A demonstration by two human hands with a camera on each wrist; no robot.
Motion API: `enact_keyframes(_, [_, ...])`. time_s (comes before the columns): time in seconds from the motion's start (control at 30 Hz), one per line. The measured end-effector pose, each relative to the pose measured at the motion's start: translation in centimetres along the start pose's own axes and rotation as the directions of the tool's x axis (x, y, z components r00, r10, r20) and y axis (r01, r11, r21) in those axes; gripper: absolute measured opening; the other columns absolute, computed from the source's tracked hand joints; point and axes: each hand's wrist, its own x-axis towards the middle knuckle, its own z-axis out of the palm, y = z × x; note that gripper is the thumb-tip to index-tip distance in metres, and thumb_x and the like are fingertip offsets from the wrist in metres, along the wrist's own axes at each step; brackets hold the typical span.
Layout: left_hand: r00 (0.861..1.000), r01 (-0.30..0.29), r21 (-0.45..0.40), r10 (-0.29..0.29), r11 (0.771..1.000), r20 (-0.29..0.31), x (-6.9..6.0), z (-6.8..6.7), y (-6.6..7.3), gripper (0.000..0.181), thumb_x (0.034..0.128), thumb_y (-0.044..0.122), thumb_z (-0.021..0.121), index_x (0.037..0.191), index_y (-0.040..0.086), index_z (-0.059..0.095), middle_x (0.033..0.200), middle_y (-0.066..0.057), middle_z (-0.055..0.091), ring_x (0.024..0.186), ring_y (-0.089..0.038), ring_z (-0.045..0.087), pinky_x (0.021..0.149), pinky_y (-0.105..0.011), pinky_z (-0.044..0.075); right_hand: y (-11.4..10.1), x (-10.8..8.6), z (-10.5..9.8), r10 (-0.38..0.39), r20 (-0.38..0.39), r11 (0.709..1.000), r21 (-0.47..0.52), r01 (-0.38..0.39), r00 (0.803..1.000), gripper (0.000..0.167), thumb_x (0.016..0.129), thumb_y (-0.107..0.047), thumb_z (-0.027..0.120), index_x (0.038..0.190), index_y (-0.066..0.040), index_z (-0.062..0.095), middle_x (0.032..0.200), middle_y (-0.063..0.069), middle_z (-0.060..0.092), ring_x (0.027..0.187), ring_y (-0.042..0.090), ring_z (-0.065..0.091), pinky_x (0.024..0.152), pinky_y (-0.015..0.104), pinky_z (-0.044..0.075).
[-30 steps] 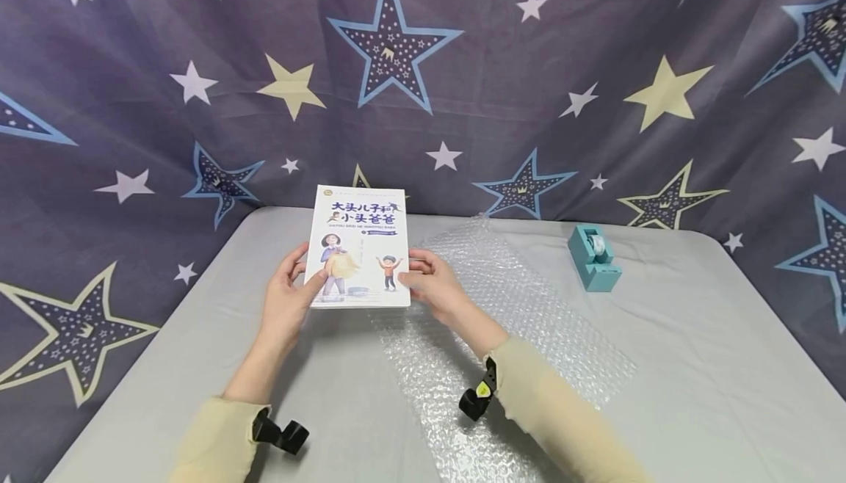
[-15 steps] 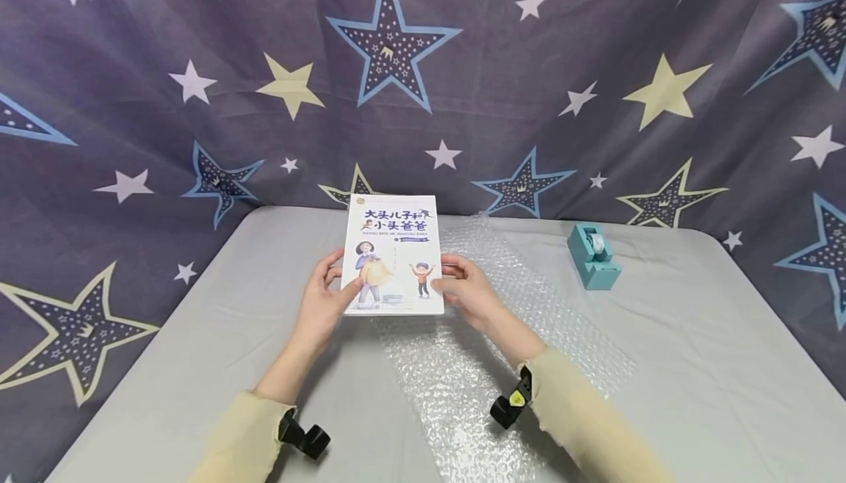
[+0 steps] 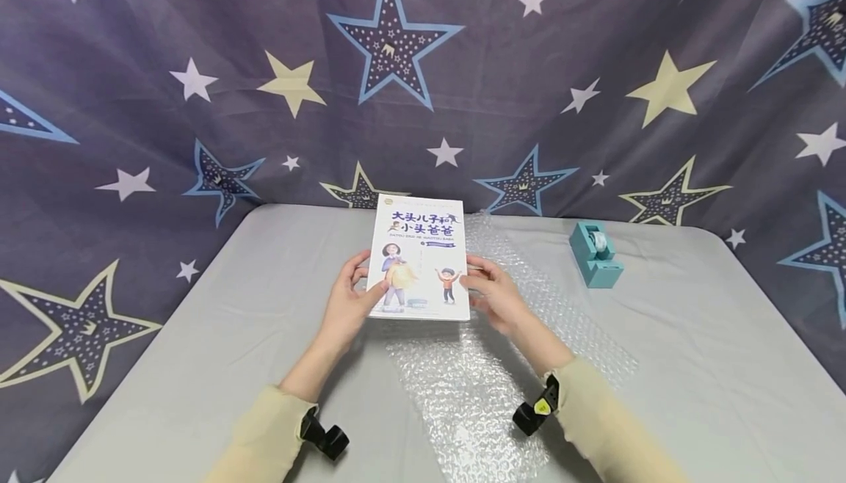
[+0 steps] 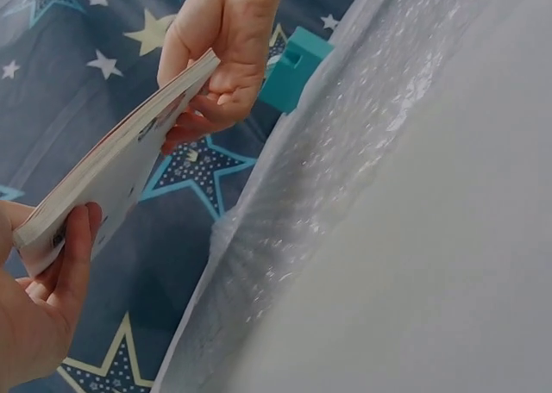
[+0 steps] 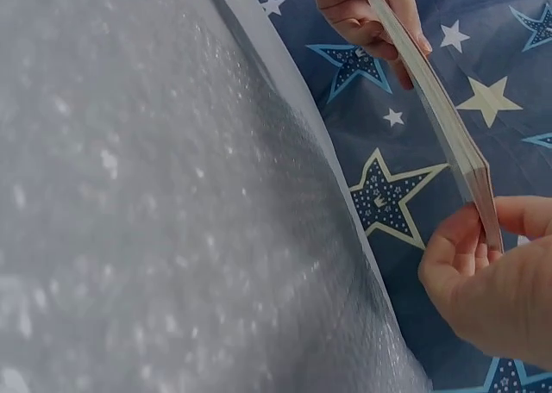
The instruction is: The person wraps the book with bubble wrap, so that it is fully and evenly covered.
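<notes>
A white paperback book (image 3: pixel 419 255) with blue Chinese lettering and two cartoon figures on its cover is held up in both hands, above the table. My left hand (image 3: pixel 350 299) grips its left edge, the thumb on the cover and the fingers behind. On the opposite edge my right hand (image 3: pixel 502 296) pinches it in the same way. Both wrist views show the book's page edges (image 5: pixel 440 100) and a gap between it and the surface below. Underneath, partly hidden by the book and right arm, a sheet of clear bubble wrap (image 3: pixel 463 387) lies flat.
A teal tape dispenser (image 3: pixel 596 255) with a roll of tape stands at the back right of the grey-covered table (image 3: pixel 714 336). Behind the table hangs a dark curtain (image 3: pixel 502 86) with stars. Each wrist wears a small black camera (image 3: pixel 325 439).
Both hands have carried the book to the right, from the left of the bubble wrap to over its left part. The grip looks the same. The bubble wrap and tape dispenser have stayed put.
</notes>
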Motion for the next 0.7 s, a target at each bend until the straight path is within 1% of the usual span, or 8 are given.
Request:
enact_keyframes(0.13, [1.0, 0.012, 0.009, -0.012, 1.0, 0.023, -0.2, 0.6, -0.4, 0.06, 0.0826, -0.003, 0.059, 0.136, 0.01, 0.035, 0.098, -0.007, 0.05, 0.054, -0.006, 0.058, 0.054, -0.022, 0.05, 0.2, -0.2, -0.9, 0.001, -0.031, 1.0, -0.006, -0.001, 1.0, 0.045, 0.086, 0.001, 0.051, 0.129, 0.002, 0.039, 0.095, -0.004, 0.057, 0.081, 0.01, 0.059, 0.072, 0.028, 0.051])
enact_keyframes(0.23, [0.999, 0.018, 0.013, -0.018, 1.0, 0.036, -0.2, 0.9, -0.6, 0.06, 0.0828, -0.002, 0.06, 0.136, 0.011, 0.035, 0.099, -0.009, 0.051, 0.057, -0.008, 0.06, 0.055, -0.023, 0.051, 0.2, -0.4, -1.5, -0.005, -0.024, 1.0, -0.001, 0.005, 1.0, 0.043, 0.086, 0.002, 0.05, 0.127, 0.003, 0.039, 0.093, -0.004, 0.058, 0.08, 0.01, 0.06, 0.073, 0.029, 0.05])
enact_keyframes(0.47, [0.997, 0.025, 0.032, -0.027, 0.999, 0.066, -0.2, 1.5, -0.9, 0.06, 0.0823, 0.0, 0.061, 0.136, 0.011, 0.036, 0.105, -0.014, 0.054, 0.058, -0.008, 0.061, 0.055, -0.024, 0.051, 0.3, -0.8, -2.4, 0.001, -0.026, 1.0, -0.027, -0.002, 1.0, 0.043, 0.086, 0.002, 0.05, 0.127, 0.004, 0.039, 0.092, -0.005, 0.059, 0.079, 0.01, 0.059, 0.071, 0.027, 0.05])
enact_keyframes(0.57, [0.995, 0.034, 0.032, -0.037, 0.999, 0.089, -0.4, 1.7, -1.1, 0.061, 0.0823, 0.0, 0.061, 0.136, 0.012, 0.035, 0.106, -0.015, 0.054, 0.06, -0.009, 0.062, 0.056, -0.025, 0.051, 0.3, -1.0, -2.9, 0.01, -0.043, 0.999, -0.037, -0.011, 0.999, 0.043, 0.085, 0.002, 0.051, 0.127, 0.002, 0.039, 0.092, -0.006, 0.059, 0.079, 0.01, 0.059, 0.072, 0.027, 0.049])
enact_keyframes(0.7, [0.99, 0.053, 0.032, -0.056, 0.998, 0.128, -0.5, 2.1, -1.3, 0.063, 0.0819, 0.0, 0.062, 0.137, 0.012, 0.035, 0.108, -0.016, 0.054, 0.066, -0.011, 0.064, 0.059, -0.027, 0.052, 0.5, -1.3, -3.6, 0.01, -0.053, 0.999, -0.042, -0.013, 0.999, 0.04, 0.084, 0.003, 0.051, 0.123, 0.002, 0.041, 0.089, -0.007, 0.06, 0.078, 0.01, 0.059, 0.073, 0.028, 0.048])
